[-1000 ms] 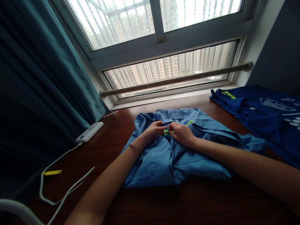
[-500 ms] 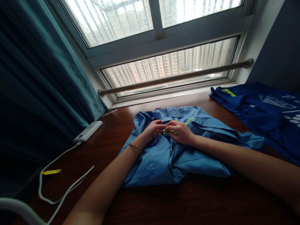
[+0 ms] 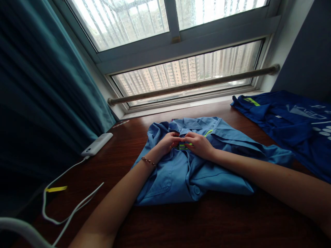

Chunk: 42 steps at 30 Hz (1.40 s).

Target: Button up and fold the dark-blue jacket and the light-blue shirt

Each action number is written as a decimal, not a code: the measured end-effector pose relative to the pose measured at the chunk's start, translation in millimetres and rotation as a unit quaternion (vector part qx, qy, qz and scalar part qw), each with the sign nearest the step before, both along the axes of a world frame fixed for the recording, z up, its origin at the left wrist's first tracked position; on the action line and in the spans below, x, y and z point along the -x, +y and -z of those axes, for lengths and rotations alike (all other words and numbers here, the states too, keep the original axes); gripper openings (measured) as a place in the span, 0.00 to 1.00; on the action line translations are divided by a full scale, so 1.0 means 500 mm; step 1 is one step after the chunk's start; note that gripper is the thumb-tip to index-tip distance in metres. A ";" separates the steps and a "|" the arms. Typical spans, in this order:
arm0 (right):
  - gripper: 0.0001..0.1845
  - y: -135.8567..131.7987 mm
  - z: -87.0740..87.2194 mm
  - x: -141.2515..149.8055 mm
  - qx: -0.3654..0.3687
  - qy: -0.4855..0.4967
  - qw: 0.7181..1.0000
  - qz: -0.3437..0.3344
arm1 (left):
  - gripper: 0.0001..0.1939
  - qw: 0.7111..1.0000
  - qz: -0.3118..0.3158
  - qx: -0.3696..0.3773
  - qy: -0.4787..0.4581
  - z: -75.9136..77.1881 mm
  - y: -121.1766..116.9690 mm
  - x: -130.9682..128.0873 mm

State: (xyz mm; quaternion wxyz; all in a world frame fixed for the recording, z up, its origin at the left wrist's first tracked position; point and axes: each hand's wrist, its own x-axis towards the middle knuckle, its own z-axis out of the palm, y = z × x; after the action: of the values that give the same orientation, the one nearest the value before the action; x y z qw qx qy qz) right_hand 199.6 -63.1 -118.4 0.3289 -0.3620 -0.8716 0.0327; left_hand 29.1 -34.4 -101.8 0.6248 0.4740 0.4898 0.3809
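Note:
A light blue shirt lies crumpled on the dark wooden surface, with a button near its front edge and bright yellow-green trim at the middle. Both my hands rest on its middle, their fingertips meeting. My left hand, below a braided bracelet, has its fingers curled closed on the cloth. From the other side, my right hand pinches at the same spot just above the yellow-green trim. What exactly lies between the fingertips is partly hidden by the fingers.
A darker blue garment with white print lies at the right. On the left are a white power bank, its white cable with a yellow tag, and a teal curtain. A rail crosses the window behind.
My fingers have shifted slightly at the middle of the shirt, and the right fingertips sit closer to the left ones. The shirt stays in place.

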 end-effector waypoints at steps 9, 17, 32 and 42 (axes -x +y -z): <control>0.08 -0.006 -0.009 -0.001 -0.049 -0.081 0.994 0.060 | 0.19 0.999 0.021 0.009 -0.025 0.008 0.004 0.008; 0.10 -0.011 -0.014 0.002 0.006 -0.156 0.983 0.099 | 0.19 0.999 0.023 -0.018 0.013 0.007 0.000 0.000; 0.16 -0.009 -0.020 -0.002 -0.030 -0.198 0.977 0.077 | 0.23 0.995 0.042 -0.079 0.054 0.007 -0.001 0.003; 0.13 -0.010 -0.022 -0.001 -0.022 -0.187 0.978 0.088 | 0.23 0.999 0.050 -0.017 -0.001 0.008 0.003 0.010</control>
State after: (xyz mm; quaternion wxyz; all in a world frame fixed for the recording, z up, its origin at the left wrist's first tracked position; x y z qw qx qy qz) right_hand 200.3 -68.0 -107.6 0.1700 -0.4292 -0.8831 -0.0839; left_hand 24.0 -33.1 -105.8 0.6355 0.5078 0.4581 0.3584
